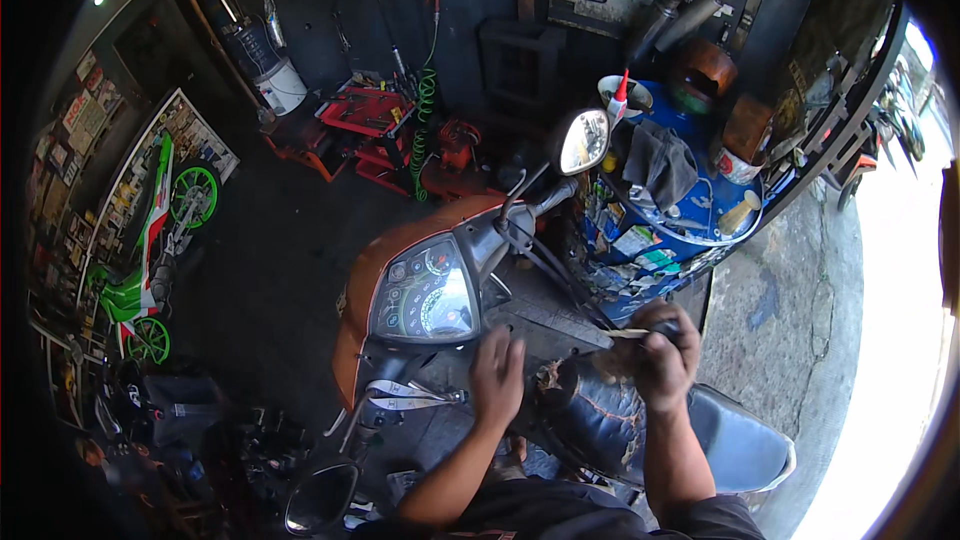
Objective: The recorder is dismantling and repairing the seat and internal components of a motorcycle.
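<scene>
My left hand (497, 375) is raised just below the scooter's instrument cluster (425, 292), slightly blurred, its fingers apart and holding nothing visible. My right hand (662, 355) grips a dark object with a thin, pale shaft (625, 333) pointing left, above the torn black seat (590, 410). The orange front cowl (362, 305) surrounds the cluster. A mirror (585, 142) stands on the handlebar, and another mirror (322, 495) is low at the left. Pale straps (400, 395) hang below the cluster.
A blue drum (610, 270) with rags and cans stands at the right beside bright pavement. A red tool cart (365, 112), a green coiled hose (425, 130) and a white bucket (280, 85) line the back wall. A green motorbike (140, 290) is at the left.
</scene>
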The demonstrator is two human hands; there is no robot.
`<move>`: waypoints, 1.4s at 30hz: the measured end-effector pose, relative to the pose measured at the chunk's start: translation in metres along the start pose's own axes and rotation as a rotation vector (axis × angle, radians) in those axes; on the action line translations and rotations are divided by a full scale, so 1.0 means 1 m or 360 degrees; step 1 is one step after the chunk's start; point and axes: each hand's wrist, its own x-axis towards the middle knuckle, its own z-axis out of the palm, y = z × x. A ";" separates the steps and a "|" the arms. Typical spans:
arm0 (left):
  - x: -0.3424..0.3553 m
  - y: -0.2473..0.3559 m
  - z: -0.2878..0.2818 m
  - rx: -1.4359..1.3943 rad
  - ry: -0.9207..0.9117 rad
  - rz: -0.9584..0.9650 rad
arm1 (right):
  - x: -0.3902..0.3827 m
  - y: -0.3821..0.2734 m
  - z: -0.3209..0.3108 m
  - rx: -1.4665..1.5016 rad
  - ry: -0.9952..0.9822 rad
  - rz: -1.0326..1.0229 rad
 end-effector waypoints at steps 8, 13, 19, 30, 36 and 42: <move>0.136 0.054 0.086 -0.0435 -0.0023 -0.0588 | -0.023 -0.042 -0.024 -0.0119 0.0131 -0.0119; 0.168 0.093 0.073 0.0543 0.0189 0.0414 | -0.017 -0.046 -0.039 -0.0119 0.0463 -0.0059; 0.257 0.170 0.130 0.1188 0.0091 0.0849 | 0.028 -0.039 -0.042 -0.0213 0.0602 0.0021; 0.212 0.218 0.295 0.1285 -0.1205 0.1515 | -0.005 -0.058 -0.089 -0.0255 0.1039 -0.0639; 0.121 0.144 0.341 0.1133 -0.2006 0.0992 | -0.158 -0.101 -0.108 -0.0036 0.1196 -0.0172; -0.080 0.037 0.329 0.1184 -0.2648 0.0409 | -0.354 -0.147 -0.133 -0.0069 0.2102 -0.0139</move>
